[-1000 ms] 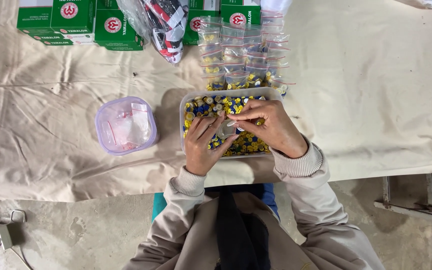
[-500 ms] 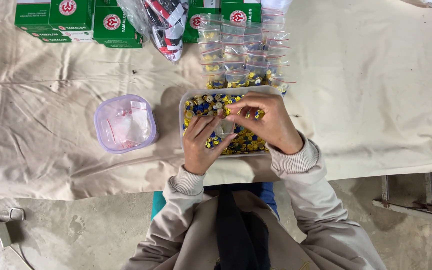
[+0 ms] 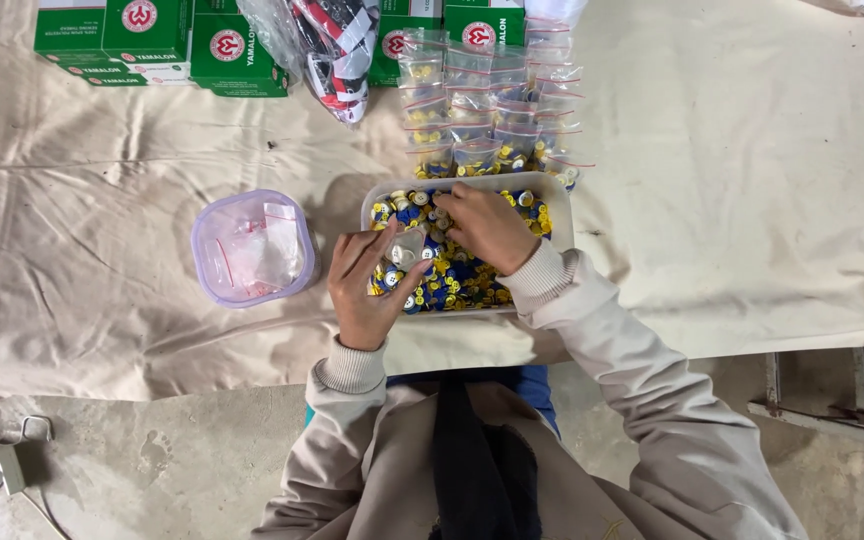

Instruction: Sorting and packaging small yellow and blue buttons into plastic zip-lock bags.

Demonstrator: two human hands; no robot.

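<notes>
Far left on the desk (image 3: 732, 200) sit the green boxes (image 3: 142, 35), four or five so far as I can count with the frame cutting them off, and right of them one crinkled clear bag holding red, black and white things (image 3: 337, 45). Nearer me on the left is one lilac tub (image 3: 250, 247) with a few empty zip bags inside, well apart from my left hand (image 3: 370, 285). That hand's grip is closed on one small clear bag (image 3: 404, 247), pinched between thumb and fingers with its mouth turned up and to the right, held over the near-left part of the white tray (image 3: 558, 205). My right hand (image 3: 482, 225) lies just to the right of and slightly farther than the bag, its fingers curled down into the heap of blue and yellow caps (image 3: 462, 280); I cannot tell whether that grip has closed on any. So the bag's mouth faces the right hand, which is the nearer of the two to the heap, and the gap between them is short. The caps are too many to count. Beyond the tray's far edge stand the filled zip bags (image 3: 492, 110) in overlapping rows, about four columns, roughly a dozen and a half; the overlap hides an exact tally
</notes>
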